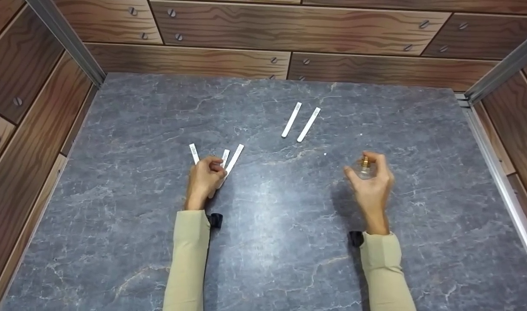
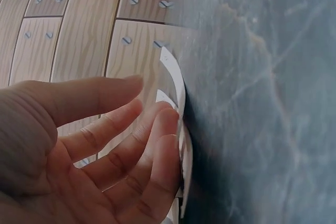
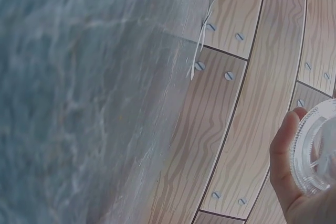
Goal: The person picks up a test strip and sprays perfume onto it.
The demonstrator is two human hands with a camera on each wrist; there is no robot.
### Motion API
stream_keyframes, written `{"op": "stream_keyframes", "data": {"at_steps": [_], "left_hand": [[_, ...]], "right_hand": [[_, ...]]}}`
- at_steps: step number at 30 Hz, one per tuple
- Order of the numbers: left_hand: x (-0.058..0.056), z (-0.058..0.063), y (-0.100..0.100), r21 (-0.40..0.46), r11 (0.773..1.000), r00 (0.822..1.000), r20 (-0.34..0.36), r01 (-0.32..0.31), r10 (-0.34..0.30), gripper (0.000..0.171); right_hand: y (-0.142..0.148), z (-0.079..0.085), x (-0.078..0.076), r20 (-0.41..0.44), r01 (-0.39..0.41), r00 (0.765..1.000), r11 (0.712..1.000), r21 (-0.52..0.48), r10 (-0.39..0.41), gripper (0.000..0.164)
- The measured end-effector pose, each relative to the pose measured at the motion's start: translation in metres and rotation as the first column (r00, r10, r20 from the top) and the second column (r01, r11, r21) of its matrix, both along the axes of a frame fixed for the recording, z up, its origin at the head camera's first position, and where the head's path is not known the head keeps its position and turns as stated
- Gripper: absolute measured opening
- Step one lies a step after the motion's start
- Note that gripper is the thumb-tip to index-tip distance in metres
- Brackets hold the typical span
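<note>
Left hand (image 1: pixel 205 178) loosely curved, thumb apart from fingertips, partly covering three white strips (image 1: pixel 235 157) on the table (image 1: pixel 263 250); right hand (image 1: pixel 372 188) grips glass bottle (image 1: pixel 365 172) above the table; two more strips (image 1: pixel 309 124) lie farther back, side by side

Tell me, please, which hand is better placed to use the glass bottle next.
Probably the right hand: it holds the glass bottle, while the left hand is over at the white strips.
</note>
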State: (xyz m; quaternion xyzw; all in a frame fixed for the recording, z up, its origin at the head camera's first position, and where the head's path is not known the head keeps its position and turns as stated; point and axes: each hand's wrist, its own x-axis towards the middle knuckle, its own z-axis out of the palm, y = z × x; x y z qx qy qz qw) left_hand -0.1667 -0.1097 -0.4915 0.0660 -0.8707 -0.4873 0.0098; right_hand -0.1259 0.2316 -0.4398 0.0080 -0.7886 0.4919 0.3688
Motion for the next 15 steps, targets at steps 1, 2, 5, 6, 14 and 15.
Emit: {"op": "stream_keyframes", "data": {"at_steps": [1, 2, 5, 6, 14, 15], "left_hand": [[-0.001, 0.0, 0.0, 0.005, 1.0, 1.0, 0.023, 0.0, 0.0, 0.03], [-0.001, 0.001, 0.001, 0.014, 1.0, 0.999, 0.05, 0.001, -0.002, 0.033], [-0.002, 0.004, 0.002, 0.016, 1.0, 0.994, 0.106, 0.002, -0.004, 0.041], [-0.003, 0.004, 0.003, 0.014, 1.0, 0.993, 0.12, 0.004, -0.005, 0.044], [-0.003, 0.004, 0.007, -0.087, 0.996, 0.994, 0.104, -0.013, 0.022, 0.048], [-0.003, 0.004, 0.008, -0.107, 0.994, 0.995, 0.094, -0.015, 0.025, 0.047]], "right_hand": [[0.001, -0.002, -0.001, 0.007, 0.003, 1.0, 1.0, -0.003, -0.003, 0.04], [0.003, -0.005, -0.003, 0.017, 0.006, 1.0, 1.0, -0.006, -0.006, 0.04], [0.008, -0.016, -0.008, 0.049, 0.03, 0.998, 0.999, -0.012, -0.029, 0.042], [0.01, -0.019, -0.01, 0.054, 0.036, 0.998, 0.999, -0.009, -0.035, 0.043], [0.002, -0.008, -0.004, 0.021, 0.021, 1.0, 1.0, -0.002, -0.021, 0.042], [0.0, -0.004, -0.002, 0.016, 0.016, 1.0, 1.0, -0.003, -0.016, 0.042]]}}
